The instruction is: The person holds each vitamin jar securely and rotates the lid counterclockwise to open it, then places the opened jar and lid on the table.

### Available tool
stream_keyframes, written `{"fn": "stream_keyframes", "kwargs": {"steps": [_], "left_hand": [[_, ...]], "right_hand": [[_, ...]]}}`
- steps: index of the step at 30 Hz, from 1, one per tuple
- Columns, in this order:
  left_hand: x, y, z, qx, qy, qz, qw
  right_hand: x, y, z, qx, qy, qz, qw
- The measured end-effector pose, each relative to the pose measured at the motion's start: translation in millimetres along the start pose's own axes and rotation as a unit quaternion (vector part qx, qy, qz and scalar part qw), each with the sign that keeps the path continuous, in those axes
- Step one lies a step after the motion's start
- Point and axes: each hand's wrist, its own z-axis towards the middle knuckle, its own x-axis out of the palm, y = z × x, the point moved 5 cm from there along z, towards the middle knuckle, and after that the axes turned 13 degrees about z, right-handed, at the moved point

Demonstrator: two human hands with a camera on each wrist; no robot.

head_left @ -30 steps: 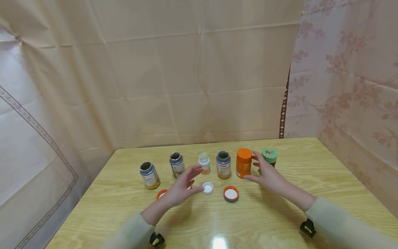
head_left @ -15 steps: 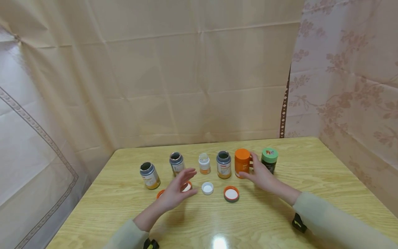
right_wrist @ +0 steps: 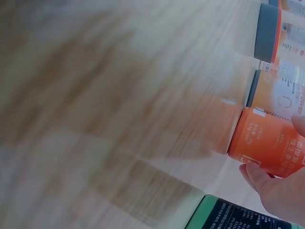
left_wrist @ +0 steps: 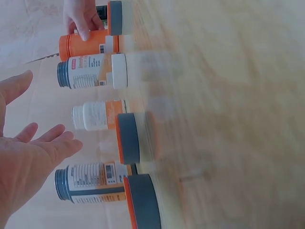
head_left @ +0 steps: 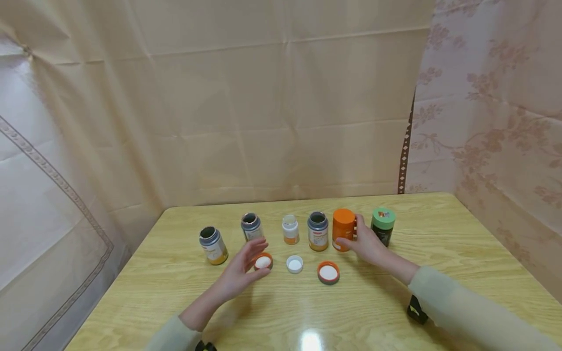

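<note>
My right hand [head_left: 368, 244] grips an orange jar [head_left: 343, 223] with an orange lid, the thumb across its front and the fingers around its right side. The jar stands upright at table level, right beside an uncapped grey-necked bottle [head_left: 318, 233]. My left hand [head_left: 237, 274] is held above the table with fingers and thumb spread, holding nothing. Close to its fingers lies an orange-rimmed cap [head_left: 263, 262], inside up; another grey cap with an orange rim [left_wrist: 144, 202] shows in the left wrist view but is hidden by the hand in the head view.
A green-lidded dark jar [head_left: 383, 227] stands right of my right hand. Leftward are a small uncapped white bottle [head_left: 290, 230] and two uncapped grey-necked bottles, one behind [head_left: 251, 227] and one at far left [head_left: 213, 246]. In front lie a white cap [head_left: 294, 264] and a grey, orange-rimmed cap [head_left: 328, 273].
My right hand has closed around the orange jar, which shifted slightly left. My left hand has drawn back to the left, away from the white cap.
</note>
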Motion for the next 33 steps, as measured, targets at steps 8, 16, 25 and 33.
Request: {"fn": "stream_keyframes", "kwargs": {"steps": [8,16,25,33], "left_hand": [[-4.6,2.6,-6.7,-0.021,-0.004,0.008,0.9997],[-6.1,2.4,-4.6,-0.034,-0.003,0.013,0.9993],[-2.3,-8.8,12.4,0.012,0.021,0.032,0.9992],[4.6,-30.7,33.2,0.043,0.047,0.064,0.9959]], "right_hand": [[0,-2,1,0.01,0.008,0.019,1.0],[-9,6,-7,-0.015,-0.002,-0.001,1.0],[-26,24,-18,-0.078,-0.02,0.015,0.997],[-40,46,-29,-0.088,-0.013,0.003,0.996]]}}
